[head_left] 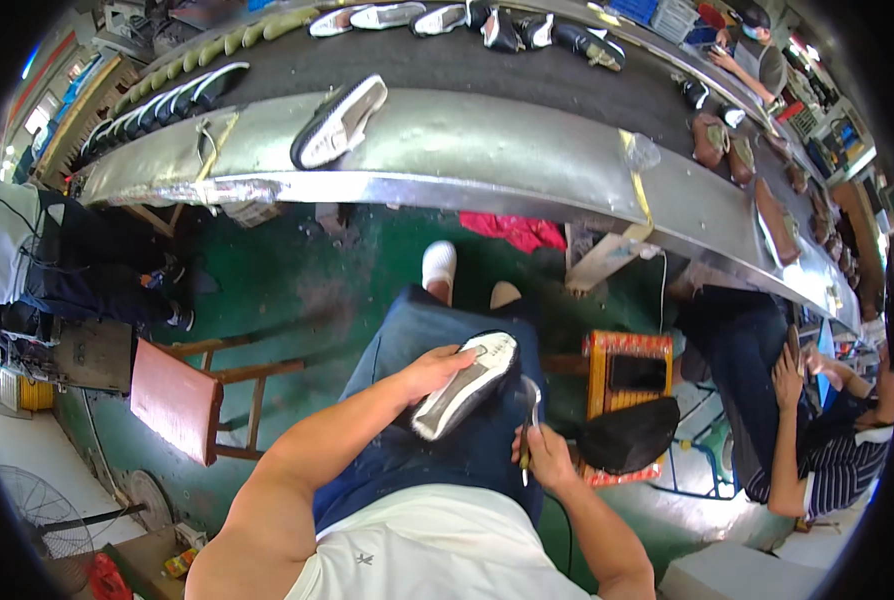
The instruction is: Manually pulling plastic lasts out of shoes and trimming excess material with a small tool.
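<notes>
The left hand (439, 372) pinches a white and grey-brown shoe (467, 390), thumb laid across its face and fingers tucked beneath; the shoe is tilted over the person's lap, toe pointing up toward the bench. The right hand (550, 455) is closed around a metal tool (536, 402), whose curved head stands just beside the shoe's edge, seemingly apart from it. Work on this shoe looks under way rather than finished, since it is held with the tool at the ready; which parts are done is too small to tell. Beyond the knees, another shoe (342, 122) lies alone on the bench's metal edge (487, 140); whether it is finished or waiting cannot be told. Farther off stand dark shoes (167, 108) in a row and brown shoes (710, 140), none in the person's hands.
</notes>
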`<state>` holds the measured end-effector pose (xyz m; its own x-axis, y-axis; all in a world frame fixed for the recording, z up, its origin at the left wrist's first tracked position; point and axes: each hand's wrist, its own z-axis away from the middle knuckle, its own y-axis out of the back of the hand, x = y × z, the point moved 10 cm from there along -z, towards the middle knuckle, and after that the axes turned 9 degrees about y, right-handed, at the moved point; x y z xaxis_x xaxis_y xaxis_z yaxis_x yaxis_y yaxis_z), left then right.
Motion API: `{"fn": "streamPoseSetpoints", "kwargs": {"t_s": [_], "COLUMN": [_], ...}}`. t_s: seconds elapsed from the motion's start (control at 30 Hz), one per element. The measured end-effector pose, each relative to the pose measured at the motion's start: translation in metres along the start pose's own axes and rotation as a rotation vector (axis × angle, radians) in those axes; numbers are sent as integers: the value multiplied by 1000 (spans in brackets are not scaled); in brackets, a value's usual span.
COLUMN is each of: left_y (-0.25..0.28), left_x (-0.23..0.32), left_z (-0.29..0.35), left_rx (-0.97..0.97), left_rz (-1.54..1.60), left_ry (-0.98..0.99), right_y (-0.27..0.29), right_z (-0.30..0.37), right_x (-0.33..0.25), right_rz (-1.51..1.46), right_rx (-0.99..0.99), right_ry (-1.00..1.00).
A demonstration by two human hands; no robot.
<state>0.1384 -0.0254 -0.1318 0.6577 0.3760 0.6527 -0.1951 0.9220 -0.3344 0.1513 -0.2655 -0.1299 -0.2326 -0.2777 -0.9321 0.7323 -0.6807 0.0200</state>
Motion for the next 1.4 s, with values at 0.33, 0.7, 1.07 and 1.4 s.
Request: {"fn": "streamPoseSetpoints", "kwargs": {"t_s": [0.33, 0.7, 1.07, 1.4], "left_y": [31, 74, 157, 255], "left_x": [398, 552, 556, 416], "left_z": [45, -138, -20, 57], "left_rx": [372, 1109, 1035, 504], "left_rz": [-562, -2169, -1603, -481], "left_ry": [-453, -828, -501, -261], "right_y": [20, 54, 58, 23], "right_z": [-49, -95, -103, -59], "right_x": [21, -6, -11, 5], "right_rz": [-308, -247, -278, -215], "right_rx": [-122, -115, -135, -176], "right_ry": [-233, -314, -322, -270]}}
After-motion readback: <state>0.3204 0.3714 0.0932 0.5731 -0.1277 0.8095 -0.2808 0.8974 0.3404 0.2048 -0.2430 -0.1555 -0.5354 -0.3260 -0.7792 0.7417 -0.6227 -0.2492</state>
